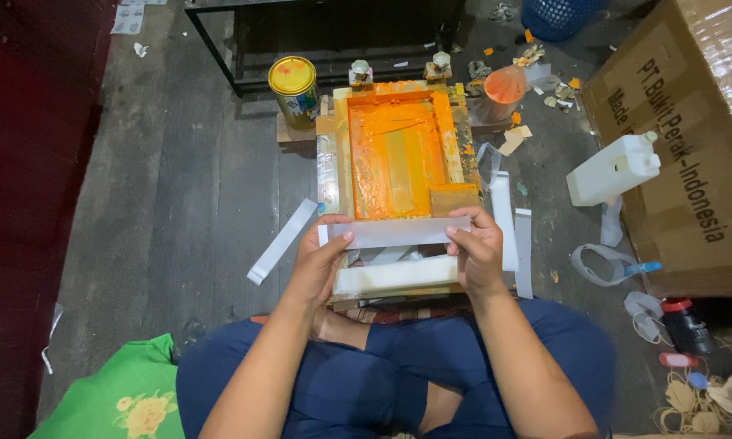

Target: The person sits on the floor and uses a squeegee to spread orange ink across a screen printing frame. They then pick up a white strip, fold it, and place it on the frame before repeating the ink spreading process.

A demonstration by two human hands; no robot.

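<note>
I hold a long white strip point(398, 232) level between both hands, just in front of an orange-inked screen frame point(397, 150) on the floor. My left hand point(321, 260) pinches the strip's left end. Its right end is gripped by my right hand point(476, 252). Under the strip lies a thick white bar point(394, 274) on the frame's near edge. Inside the frame, orange ink covers the mesh around a yellowish panel. My crossed legs in blue trousers point(398, 366) sit right behind the hands.
A yellow-lidded tin point(294, 89) stands left of the frame, an orange cup point(500, 91) to its right. More white strips point(283, 240) lie on the grey floor on both sides. A white jug point(614, 168), a big cardboard box point(691, 146) and green cloth point(118, 394) lie nearby.
</note>
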